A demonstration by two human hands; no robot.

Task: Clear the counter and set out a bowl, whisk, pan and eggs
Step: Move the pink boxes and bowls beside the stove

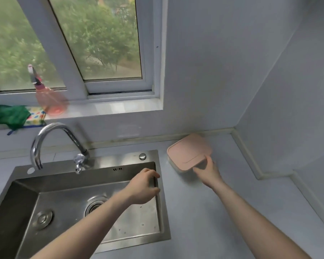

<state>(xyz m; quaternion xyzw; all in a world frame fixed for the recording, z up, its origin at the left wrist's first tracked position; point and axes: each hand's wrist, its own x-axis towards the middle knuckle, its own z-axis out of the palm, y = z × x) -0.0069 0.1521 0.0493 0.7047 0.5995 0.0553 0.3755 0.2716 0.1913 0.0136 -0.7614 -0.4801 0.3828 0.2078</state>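
Head view: your right hand (pixel 207 170) grips the near corner of the pink-lidded container (pixel 188 153), thumb and fingers spread around its edge; it sits on the grey counter (pixel 204 212) near the back wall. Your left hand (pixel 142 187) hovers over the sink (pixel 94 212), fingers curled, holding nothing visible.

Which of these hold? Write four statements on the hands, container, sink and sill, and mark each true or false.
1. The right hand holds the pink-lidded container at its near corner. True.
2. The left hand grips the faucet. False: it is over the sink, at its right rim.
3. The container sits inside the sink. False: it is on the counter, right of the sink.
4. A pink spray bottle stands on the windowsill. True.
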